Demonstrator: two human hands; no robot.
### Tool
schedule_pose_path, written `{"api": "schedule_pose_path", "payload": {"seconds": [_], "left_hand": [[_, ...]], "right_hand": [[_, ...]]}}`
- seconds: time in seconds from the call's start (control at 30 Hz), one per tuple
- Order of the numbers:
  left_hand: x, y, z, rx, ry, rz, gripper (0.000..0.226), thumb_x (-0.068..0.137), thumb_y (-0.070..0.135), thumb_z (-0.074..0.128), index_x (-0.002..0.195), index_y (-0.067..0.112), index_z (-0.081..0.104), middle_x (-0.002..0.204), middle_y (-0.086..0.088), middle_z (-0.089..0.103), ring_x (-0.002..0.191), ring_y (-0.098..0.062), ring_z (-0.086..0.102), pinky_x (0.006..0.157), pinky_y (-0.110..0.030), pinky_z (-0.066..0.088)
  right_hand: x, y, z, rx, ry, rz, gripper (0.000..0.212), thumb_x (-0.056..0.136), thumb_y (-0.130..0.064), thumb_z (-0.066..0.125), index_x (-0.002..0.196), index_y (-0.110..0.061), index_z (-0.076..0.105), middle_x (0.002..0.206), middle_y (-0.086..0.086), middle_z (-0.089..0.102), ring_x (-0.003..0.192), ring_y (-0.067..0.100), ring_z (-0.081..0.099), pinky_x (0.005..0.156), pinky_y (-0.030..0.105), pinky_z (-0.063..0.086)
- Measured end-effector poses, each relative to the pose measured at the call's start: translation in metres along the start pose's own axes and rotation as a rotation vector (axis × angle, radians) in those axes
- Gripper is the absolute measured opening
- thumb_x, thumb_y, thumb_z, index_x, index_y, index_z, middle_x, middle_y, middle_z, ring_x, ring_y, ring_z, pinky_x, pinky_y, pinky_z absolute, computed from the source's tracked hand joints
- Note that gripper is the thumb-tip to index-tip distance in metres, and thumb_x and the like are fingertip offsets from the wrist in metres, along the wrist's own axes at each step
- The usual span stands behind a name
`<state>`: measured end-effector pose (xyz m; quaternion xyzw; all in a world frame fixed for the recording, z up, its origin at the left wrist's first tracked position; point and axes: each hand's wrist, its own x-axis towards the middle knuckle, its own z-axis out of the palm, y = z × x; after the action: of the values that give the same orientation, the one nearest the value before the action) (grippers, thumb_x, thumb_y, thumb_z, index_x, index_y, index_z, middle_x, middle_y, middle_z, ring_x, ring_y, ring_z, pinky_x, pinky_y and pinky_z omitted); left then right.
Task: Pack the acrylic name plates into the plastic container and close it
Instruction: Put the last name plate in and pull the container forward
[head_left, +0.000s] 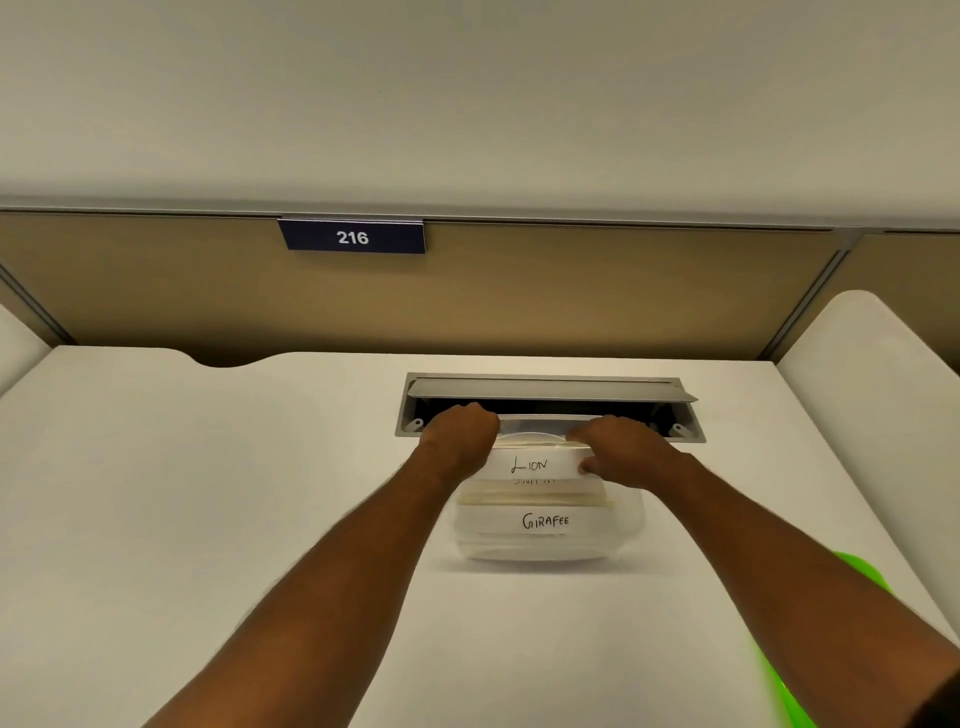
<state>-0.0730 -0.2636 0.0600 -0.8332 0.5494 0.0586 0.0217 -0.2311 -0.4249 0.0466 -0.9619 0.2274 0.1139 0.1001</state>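
Clear plastic container sits mid-desk, w/ name plates stacked inside. Left hand and right hand both grip the top "LION" plate's ends. Label under it is unreadable, and the green lid is mostly behind the right arm.

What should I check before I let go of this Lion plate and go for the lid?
1. Both hands on the plate: ok. Left hand and right hand grip the ends of the Lion plate.
2. Plate seated in the container: cannot tell; its lower edge is hidden.
3. Giraffe plate already packed: ok, standing at the container's near wall.
4. Container steady on the desk: ok, upright.
5. Lid within reach: cannot tell; a green object lies by the right forearm, mostly hidden.
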Motion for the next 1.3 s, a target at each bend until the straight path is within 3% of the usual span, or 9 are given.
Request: {"api": "schedule_pose_path", "payload": {"seconds": [0.2,0.7,0.87,0.93,1.0,1.07,1.1,1.2,1.3], "left_hand": [[0.004,0.005,0.008,0.167,-0.026,0.029,0.024,0.092,0.007,0.055,0.115,0.006,0.062,0.108,-0.013,0.067,0.095,-0.029,0.067,0.083,-0.038,0.054],[0.014,0.004,0.026,0.14,-0.051,0.064,0.028,0.092,0.01,0.057,0.119,0.004,0.059,0.112,-0.013,0.067,0.1,-0.027,0.066,0.09,-0.037,0.053],[0.011,0.002,0.027,0.021,0.003,0.066,0.027,0.091,0.01,0.056,0.117,0.007,0.061,0.112,-0.011,0.067,0.099,-0.025,0.065,0.088,-0.034,0.053],[0.006,0.001,0.026,-0.105,0.194,0.116,0.031,0.091,0.012,0.055,0.121,0.011,0.062,0.117,-0.007,0.066,0.101,-0.024,0.065,0.085,-0.034,0.055],[-0.002,-0.001,0.026,-0.209,0.441,0.075,0.033,0.091,0.012,0.054,0.123,0.013,0.061,0.122,-0.007,0.064,0.106,-0.024,0.063,0.085,-0.035,0.055],[-0.013,-0.002,0.028,-0.364,0.586,-0.142,0.035,0.091,0.014,0.053,0.125,0.012,0.058,0.127,-0.009,0.061,0.114,-0.026,0.058,0.09,-0.036,0.052],[-0.018,-0.003,0.03,-0.443,0.584,-0.272,0.037,0.091,0.017,0.054,0.127,0.011,0.056,0.129,-0.009,0.058,0.117,-0.026,0.055,0.092,-0.036,0.05],[-0.034,-0.006,0.031,-0.661,0.394,-0.525,0.039,0.09,0.023,0.059,0.126,0.008,0.054,0.13,-0.012,0.057,0.12,-0.028,0.053,0.097,-0.033,0.045],[-0.035,-0.013,0.036,-0.726,0.253,-0.567,0.027,0.088,0.016,0.062,0.11,0.001,0.065,0.114,-0.013,0.068,0.108,-0.028,0.064,0.085,-0.026,0.046]], "right_hand": [[0.008,0.001,0.006,-0.175,0.001,-0.036,0.04,0.088,-0.031,0.063,0.126,-0.019,0.056,0.12,0.011,0.065,0.109,0.029,0.061,0.088,0.037,0.049],[0.014,0.001,0.025,-0.304,-0.001,-0.074,0.031,0.092,-0.032,0.056,0.117,-0.014,0.058,0.113,0.012,0.065,0.104,0.029,0.061,0.08,0.036,0.05],[0.014,0.001,0.025,-0.204,-0.002,-0.027,0.039,0.089,-0.032,0.058,0.125,-0.017,0.055,0.122,0.008,0.063,0.111,0.027,0.059,0.089,0.039,0.052],[0.006,-0.003,0.02,-0.015,0.146,-0.016,0.039,0.09,-0.029,0.058,0.127,-0.017,0.056,0.125,0.006,0.063,0.114,0.025,0.058,0.093,0.037,0.049],[-0.003,-0.005,0.019,0.153,0.517,-0.005,0.032,0.091,-0.021,0.057,0.121,-0.01,0.061,0.119,0.01,0.066,0.109,0.027,0.061,0.091,0.035,0.048],[-0.01,-0.002,0.019,0.291,0.84,0.173,0.027,0.089,-0.017,0.06,0.113,-0.006,0.064,0.11,0.013,0.067,0.102,0.03,0.062,0.087,0.037,0.05],[-0.011,0.003,0.02,0.376,0.892,0.293,0.026,0.089,-0.019,0.06,0.111,-0.006,0.063,0.108,0.014,0.066,0.102,0.031,0.061,0.085,0.038,0.051],[-0.017,0.018,0.028,0.543,0.658,0.524,0.033,0.088,-0.034,0.06,0.108,-0.007,0.061,0.104,0.014,0.066,0.098,0.032,0.062,0.081,0.041,0.054],[-0.019,0.025,0.037,0.691,0.392,0.531,0.032,0.084,-0.028,0.066,0.109,-0.008,0.063,0.097,0.013,0.069,0.088,0.031,0.067,0.077,0.041,0.057]]}}
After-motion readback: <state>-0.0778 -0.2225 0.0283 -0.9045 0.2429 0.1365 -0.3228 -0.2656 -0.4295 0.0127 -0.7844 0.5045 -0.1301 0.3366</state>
